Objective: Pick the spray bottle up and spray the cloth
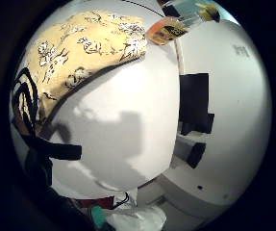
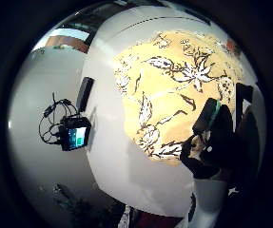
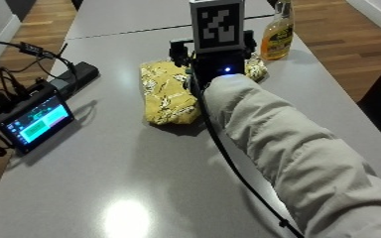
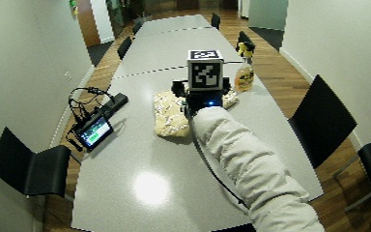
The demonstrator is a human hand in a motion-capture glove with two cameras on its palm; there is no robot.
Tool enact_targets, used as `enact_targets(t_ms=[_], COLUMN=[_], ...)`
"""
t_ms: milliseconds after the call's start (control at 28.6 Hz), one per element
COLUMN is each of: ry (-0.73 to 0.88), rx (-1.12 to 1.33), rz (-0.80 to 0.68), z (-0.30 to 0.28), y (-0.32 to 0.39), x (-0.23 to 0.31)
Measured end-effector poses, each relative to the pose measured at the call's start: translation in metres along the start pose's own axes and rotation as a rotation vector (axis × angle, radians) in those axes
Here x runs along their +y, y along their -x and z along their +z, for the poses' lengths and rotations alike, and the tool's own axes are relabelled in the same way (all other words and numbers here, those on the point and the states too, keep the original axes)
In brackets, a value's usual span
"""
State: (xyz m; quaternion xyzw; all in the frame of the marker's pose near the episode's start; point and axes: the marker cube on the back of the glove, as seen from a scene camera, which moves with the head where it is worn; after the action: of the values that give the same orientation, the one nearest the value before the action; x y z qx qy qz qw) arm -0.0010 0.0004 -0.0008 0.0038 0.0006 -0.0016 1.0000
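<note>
Grey table (image 3: 144,163), wood floor (image 3: 42,20) around it. My right hand (image 3: 214,67) is over the yellow cloth (image 3: 167,96); finger state can't tell. Spray bottle (image 3: 278,34) stands just beyond.

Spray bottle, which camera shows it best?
The outside view: the spray bottle stands upright beyond the cloth. The wide outside view shows it smaller, the little finger palm view only partly, the thumb palm view not at all.

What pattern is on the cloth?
The cloth is yellow with a white and black flower print, clearest in the thumb side palm view.
</note>
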Motion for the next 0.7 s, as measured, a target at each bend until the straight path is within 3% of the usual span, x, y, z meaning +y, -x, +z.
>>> enact_targets(t_ms=[699], ry=[0.022], rx=[-0.017], rz=[-0.007], z=[0.0005], y=[-0.0025], x=[0.0054])
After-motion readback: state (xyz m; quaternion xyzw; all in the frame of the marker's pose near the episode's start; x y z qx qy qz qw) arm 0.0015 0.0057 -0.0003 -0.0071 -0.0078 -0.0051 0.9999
